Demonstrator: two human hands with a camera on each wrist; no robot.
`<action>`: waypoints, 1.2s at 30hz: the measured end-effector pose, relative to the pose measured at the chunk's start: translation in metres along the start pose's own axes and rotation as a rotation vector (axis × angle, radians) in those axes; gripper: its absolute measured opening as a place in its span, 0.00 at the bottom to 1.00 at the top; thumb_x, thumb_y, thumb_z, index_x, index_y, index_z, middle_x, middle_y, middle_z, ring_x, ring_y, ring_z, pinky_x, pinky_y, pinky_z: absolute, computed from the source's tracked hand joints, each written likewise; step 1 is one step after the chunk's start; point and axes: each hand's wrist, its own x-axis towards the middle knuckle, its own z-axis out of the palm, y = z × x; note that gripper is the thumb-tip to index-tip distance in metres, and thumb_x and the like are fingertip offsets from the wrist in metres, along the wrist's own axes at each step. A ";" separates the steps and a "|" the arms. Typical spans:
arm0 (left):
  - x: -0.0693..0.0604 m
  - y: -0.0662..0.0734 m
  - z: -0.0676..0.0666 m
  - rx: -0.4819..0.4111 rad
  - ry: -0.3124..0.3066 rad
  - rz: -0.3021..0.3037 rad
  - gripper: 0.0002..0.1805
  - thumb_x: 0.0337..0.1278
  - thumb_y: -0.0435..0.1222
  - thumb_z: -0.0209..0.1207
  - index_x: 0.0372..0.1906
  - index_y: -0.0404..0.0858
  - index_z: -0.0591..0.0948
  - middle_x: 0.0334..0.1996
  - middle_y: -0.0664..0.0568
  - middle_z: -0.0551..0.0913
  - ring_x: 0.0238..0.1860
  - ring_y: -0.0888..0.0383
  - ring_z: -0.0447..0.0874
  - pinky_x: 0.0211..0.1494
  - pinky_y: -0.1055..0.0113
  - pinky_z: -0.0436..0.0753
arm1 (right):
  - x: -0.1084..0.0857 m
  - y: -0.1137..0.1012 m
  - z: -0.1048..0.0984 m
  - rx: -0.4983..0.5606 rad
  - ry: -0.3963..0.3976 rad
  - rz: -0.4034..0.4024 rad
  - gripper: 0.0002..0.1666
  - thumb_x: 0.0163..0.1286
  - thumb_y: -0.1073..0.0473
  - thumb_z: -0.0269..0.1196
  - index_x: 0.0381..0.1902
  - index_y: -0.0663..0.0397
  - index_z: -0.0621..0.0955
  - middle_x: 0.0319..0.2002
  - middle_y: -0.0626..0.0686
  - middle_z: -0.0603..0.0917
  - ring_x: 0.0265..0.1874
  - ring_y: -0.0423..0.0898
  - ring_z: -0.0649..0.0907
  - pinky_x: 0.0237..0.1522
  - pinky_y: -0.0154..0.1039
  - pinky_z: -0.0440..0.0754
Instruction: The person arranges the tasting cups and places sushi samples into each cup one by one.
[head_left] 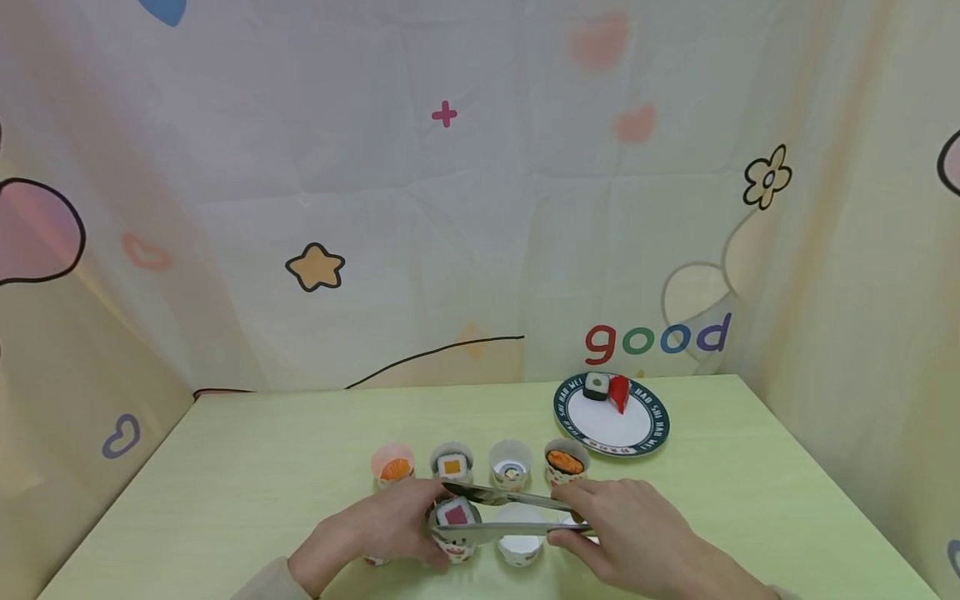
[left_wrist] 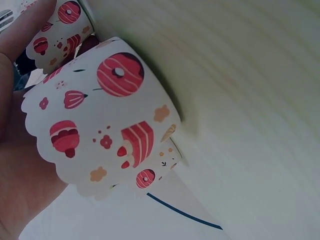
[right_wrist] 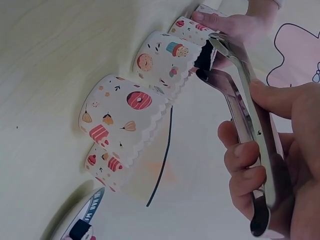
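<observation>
In the head view, my right hand point(head_left: 637, 529) holds metal tongs point(head_left: 525, 497), also seen in the right wrist view as tongs point(right_wrist: 245, 95). A sushi roll point(head_left: 454, 512) with a pink centre lies between the tong tips, at the mouth of a printed paper cup point(head_left: 456, 550); whether the tips press on it I cannot tell. My left hand point(head_left: 390, 521) grips this cup from the left side, its thumb low at the front. Close up in the left wrist view stands a scalloped paper cup point(left_wrist: 100, 110) with dessert prints.
Behind stand cups with an orange-topped sushi point(head_left: 395, 469), a yellow-centred roll point(head_left: 452, 464) and another orange-topped sushi point(head_left: 565, 462). A white cup point(head_left: 520, 546) stands right of the gripped one. A plate point(head_left: 615, 429) at back right bears a roll point(head_left: 596, 385) and a red piece point(head_left: 619, 393).
</observation>
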 end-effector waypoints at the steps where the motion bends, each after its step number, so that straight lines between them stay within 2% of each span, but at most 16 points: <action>1: 0.000 0.000 0.000 0.010 0.003 0.002 0.36 0.39 0.42 0.83 0.57 0.44 0.80 0.46 0.66 0.83 0.48 0.68 0.79 0.56 0.66 0.79 | 0.000 0.000 0.000 0.000 0.000 0.001 0.22 0.72 0.39 0.66 0.51 0.49 0.84 0.32 0.34 0.77 0.24 0.32 0.71 0.25 0.32 0.72; 16: 0.000 0.002 -0.002 0.016 -0.003 -0.009 0.32 0.40 0.42 0.83 0.53 0.46 0.80 0.45 0.67 0.82 0.47 0.67 0.79 0.53 0.66 0.78 | 0.001 0.000 0.001 0.033 -0.003 0.030 0.24 0.70 0.40 0.68 0.52 0.51 0.85 0.35 0.37 0.83 0.27 0.32 0.76 0.30 0.33 0.78; 29: -0.001 0.002 -0.001 0.024 0.003 0.019 0.32 0.40 0.40 0.83 0.52 0.47 0.79 0.43 0.69 0.80 0.44 0.69 0.77 0.51 0.68 0.78 | 0.000 0.002 -0.003 0.031 0.001 0.068 0.26 0.69 0.43 0.70 0.57 0.52 0.84 0.37 0.40 0.86 0.28 0.31 0.77 0.31 0.33 0.79; 36: -0.001 0.003 -0.001 0.068 -0.008 -0.005 0.34 0.41 0.44 0.83 0.54 0.46 0.77 0.44 0.66 0.79 0.43 0.67 0.75 0.50 0.67 0.78 | -0.001 0.006 -0.006 0.040 0.033 0.099 0.22 0.69 0.42 0.70 0.51 0.49 0.85 0.33 0.35 0.84 0.27 0.32 0.77 0.29 0.32 0.78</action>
